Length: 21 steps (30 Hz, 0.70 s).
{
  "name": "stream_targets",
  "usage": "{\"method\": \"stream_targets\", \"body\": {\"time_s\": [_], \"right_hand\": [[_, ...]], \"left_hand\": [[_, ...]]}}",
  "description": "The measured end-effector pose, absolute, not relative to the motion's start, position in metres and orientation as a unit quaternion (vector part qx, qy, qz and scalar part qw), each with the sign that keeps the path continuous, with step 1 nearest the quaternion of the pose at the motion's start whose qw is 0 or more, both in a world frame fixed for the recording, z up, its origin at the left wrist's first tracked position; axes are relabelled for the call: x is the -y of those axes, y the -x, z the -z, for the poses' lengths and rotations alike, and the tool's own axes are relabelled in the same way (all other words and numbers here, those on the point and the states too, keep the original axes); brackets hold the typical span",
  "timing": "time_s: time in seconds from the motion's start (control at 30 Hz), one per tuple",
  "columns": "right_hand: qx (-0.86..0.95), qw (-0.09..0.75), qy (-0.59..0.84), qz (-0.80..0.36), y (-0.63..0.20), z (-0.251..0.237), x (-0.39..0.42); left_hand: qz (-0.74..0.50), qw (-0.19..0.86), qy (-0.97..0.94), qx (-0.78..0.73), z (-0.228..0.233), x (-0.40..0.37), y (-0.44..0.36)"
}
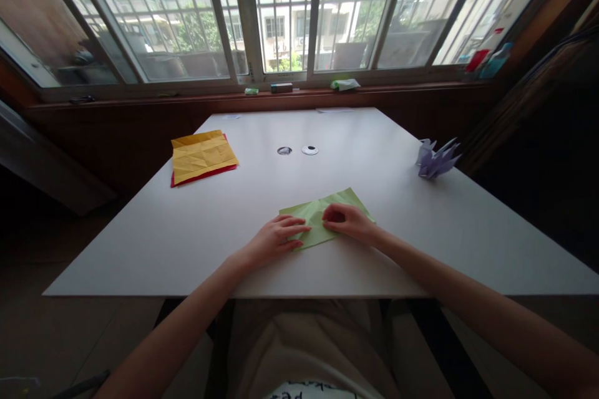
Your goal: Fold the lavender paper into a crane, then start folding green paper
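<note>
Evidently thin stuff: the green paper sheet [322,215] lies flat on the white counter [374,262], near its front edge and about centre. Judged light, limp, easily creased or torn; likely to slide on the smooth top unless pinned down. Best taken at an edge or corner, or pressed flat with the fingertips along a fold line.

Left hand [276,238] rests palm down on the sheet's near-left part, fingers stretched out and pointing right, flat on the paper, gripping nothing. Right hand [349,221] sits on the sheet's middle, fingers curled inward with the tips together at the paper; whether they pinch a flap or only press on it I cannot tell. Both forearms reach in from the near edge, wrists low.

Elsewhere: a yellow creased sheet [203,154] over a red one [206,176] at far left; a folded lilac paper figure [436,159] at far right.
</note>
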State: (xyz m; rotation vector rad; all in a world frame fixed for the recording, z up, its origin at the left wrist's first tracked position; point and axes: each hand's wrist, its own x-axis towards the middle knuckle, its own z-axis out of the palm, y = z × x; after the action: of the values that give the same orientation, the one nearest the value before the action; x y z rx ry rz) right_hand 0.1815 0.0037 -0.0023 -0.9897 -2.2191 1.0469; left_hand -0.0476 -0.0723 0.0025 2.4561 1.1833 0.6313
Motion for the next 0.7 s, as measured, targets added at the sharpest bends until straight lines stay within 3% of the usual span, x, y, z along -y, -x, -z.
{"method": "stream_targets", "body": {"time_s": [0.7], "right_hand": [[0.814,0.257,0.359,-0.378,-0.1846,-0.0016,0.0021]], "left_hand": [[-0.211,0.300,-0.844,-0.392,-0.0115,0.0708,0.0578]]}}
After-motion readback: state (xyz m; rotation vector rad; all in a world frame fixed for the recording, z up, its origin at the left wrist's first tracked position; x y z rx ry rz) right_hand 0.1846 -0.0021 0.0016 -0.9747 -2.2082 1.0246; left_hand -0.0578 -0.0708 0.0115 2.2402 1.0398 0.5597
